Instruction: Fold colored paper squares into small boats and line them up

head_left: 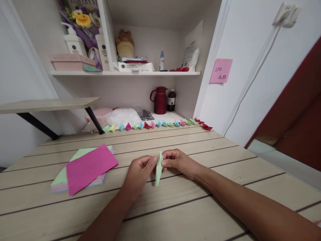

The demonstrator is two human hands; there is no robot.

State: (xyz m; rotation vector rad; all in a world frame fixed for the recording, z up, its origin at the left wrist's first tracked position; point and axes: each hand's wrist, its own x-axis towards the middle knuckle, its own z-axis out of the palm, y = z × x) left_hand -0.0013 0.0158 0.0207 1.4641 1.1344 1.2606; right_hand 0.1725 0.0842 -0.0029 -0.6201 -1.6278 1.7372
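Note:
Between my two hands is a folded piece of light green paper (158, 172), held upright on its edge just over the wooden table. My left hand (140, 172) pinches its left side with thumb and fingers. From the right, my right hand (178, 162) grips the other side, thumb in front and fingers curled behind. The paper's layers are narrow and pointed at top and bottom. Some fingertips are hidden behind it. Left of my hands lies a stack of coloured paper (59, 182), with a magenta sheet (91, 167) askew on top.
Along the table's back edge runs a row of small folded paper boats (158, 124) in several colours. Behind them stand a dark red jug (160, 100) and a dark bottle (171, 100). A small raised wooden shelf (50, 104) with black legs occupies the back left.

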